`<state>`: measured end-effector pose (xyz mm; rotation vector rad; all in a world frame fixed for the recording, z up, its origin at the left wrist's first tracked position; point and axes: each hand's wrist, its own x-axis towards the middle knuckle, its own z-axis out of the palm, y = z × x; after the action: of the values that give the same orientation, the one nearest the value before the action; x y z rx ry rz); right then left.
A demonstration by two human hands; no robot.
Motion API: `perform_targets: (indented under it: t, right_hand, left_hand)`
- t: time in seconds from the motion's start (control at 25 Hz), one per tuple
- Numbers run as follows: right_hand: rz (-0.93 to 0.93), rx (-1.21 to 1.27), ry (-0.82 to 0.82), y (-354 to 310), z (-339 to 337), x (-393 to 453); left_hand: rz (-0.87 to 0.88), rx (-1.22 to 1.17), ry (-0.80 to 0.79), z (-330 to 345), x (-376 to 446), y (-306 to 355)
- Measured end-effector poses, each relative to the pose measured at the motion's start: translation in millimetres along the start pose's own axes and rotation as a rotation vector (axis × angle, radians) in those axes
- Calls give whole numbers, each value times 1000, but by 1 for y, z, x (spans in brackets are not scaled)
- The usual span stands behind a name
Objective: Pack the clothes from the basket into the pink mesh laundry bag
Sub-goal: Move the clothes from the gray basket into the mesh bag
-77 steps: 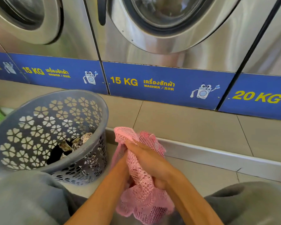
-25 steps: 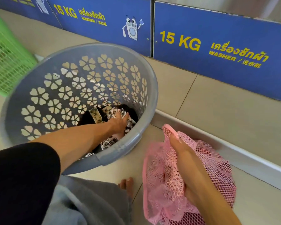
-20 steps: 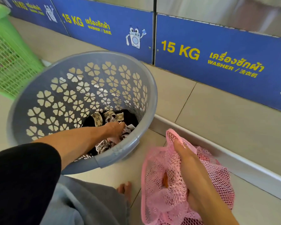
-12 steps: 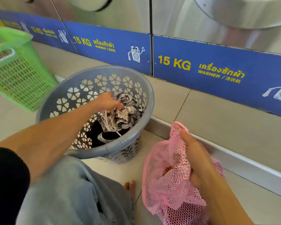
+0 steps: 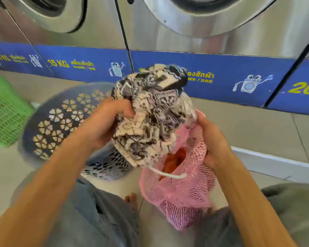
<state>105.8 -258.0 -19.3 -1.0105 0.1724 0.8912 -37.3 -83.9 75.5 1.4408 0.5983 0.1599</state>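
Your left hand (image 5: 103, 125) grips the bunched black-and-white patterned garment (image 5: 150, 111) directly above the pink mesh laundry bag (image 5: 182, 193). Your right hand (image 5: 212, 139) pinches the bag's rim, mouth open below: push straight down.

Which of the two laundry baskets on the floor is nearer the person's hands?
The grey basket with flower-shaped holes, right behind the left hand. The green basket stands farther off at the left edge.
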Motion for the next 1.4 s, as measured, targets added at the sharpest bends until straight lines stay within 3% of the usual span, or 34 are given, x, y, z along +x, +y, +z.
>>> perform_targets:
  t: [0.12, 0.2, 0.4, 0.52, 0.72, 0.8, 0.96, 1.04, 1.16, 1.28, 1.4]
  right_hand:
    - [-19, 33, -57, 2, -6, -10]
    - [-16, -10, -46, -2, -4, -19]
    - [-4, -103, -45, -2, -6, -18]
    - [6, -120, -33, -8, -8, -18]
    - [-39, -94, -28, -19, -16, -15]
    - [-33, -73, -28, -20, -16, -12]
    - [-55, -91, -14, -23, -15, -9]
    - [-39, -147, -5, -19, -14, -6]
    - [2, -241, -20, -7, -6, -7]
    - [18, -260, -34, 1, -2, -5]
    - [36, -228, -33, 7, -3, 5]
  left_hand:
    - [-304, 45, -194, 52, 14, -72]
    - [-482, -88, -270, 65, 35, -121]
    - [-545, -208, -126, 92, 63, -191]
    - [-584, 8, 96, 88, 62, -220]
    - [-650, 728, 277, 47, 56, -233]
    - [-615, 940, 271, 31, 58, -222]
    - [-579, 1335, -110, 28, 59, -179]
    - [-544, 1357, -231, 32, 55, -150]
    - [-448, 1449, -285, 32, 46, -107]
    - [-338, 1316, -301, 22, 34, -74]
    - [-138, 860, -222, 2, 28, -44]
